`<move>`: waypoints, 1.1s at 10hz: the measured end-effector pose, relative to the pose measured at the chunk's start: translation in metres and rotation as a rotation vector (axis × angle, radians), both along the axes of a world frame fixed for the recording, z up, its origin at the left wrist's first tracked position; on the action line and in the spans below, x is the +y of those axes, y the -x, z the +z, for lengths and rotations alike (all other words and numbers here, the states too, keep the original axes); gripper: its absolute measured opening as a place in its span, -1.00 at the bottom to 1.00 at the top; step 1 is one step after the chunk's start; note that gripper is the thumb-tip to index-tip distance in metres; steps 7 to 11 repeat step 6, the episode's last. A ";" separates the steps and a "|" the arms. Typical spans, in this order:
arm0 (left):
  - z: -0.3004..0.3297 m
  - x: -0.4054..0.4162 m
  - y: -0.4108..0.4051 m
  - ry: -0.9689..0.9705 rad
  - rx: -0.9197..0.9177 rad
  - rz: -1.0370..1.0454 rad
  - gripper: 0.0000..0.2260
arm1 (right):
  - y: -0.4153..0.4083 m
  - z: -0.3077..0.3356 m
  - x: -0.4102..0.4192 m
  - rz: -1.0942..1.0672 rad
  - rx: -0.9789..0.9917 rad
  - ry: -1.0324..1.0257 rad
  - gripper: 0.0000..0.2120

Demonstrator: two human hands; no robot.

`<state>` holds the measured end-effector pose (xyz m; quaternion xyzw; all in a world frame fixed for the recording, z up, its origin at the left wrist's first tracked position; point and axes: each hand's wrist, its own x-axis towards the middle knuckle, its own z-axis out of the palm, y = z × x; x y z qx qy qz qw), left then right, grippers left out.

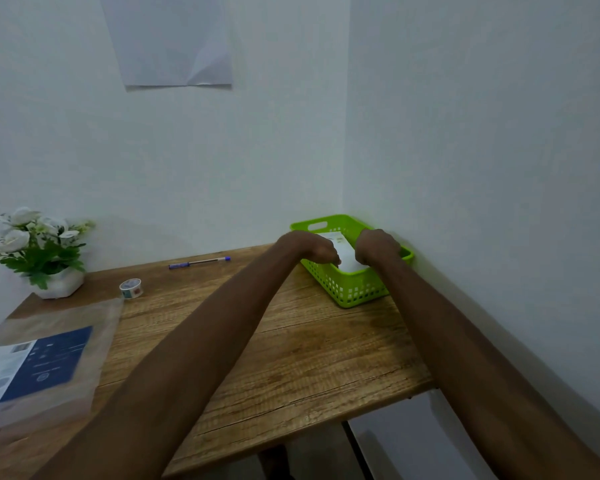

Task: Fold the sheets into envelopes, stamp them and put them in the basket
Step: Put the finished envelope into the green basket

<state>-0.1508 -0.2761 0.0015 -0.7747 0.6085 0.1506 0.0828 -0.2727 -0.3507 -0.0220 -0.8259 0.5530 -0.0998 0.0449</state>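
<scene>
Last step: my left hand point(312, 249) and right hand point(374, 247), apart, both grip the envelope point(347, 258) down in the basket point(357, 291); next, let go.

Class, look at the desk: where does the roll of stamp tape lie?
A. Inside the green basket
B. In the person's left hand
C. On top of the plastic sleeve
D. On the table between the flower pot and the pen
D: the roll of stamp tape lies on the bare table, between the flower pot and the pen, away from both hands.
</scene>
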 end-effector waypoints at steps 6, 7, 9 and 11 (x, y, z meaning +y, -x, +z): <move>-0.009 0.038 0.003 0.546 0.185 0.067 -0.59 | 0.003 0.012 0.017 0.193 -0.028 -0.005 -0.79; -0.009 0.038 0.003 0.546 0.185 0.067 -0.59 | 0.003 0.012 0.017 0.193 -0.028 -0.005 -0.79; -0.009 0.038 0.003 0.546 0.185 0.067 -0.59 | 0.003 0.012 0.017 0.193 -0.028 -0.005 -0.79; -0.009 0.038 0.003 0.546 0.185 0.067 -0.59 | 0.003 0.012 0.017 0.193 -0.028 -0.005 -0.79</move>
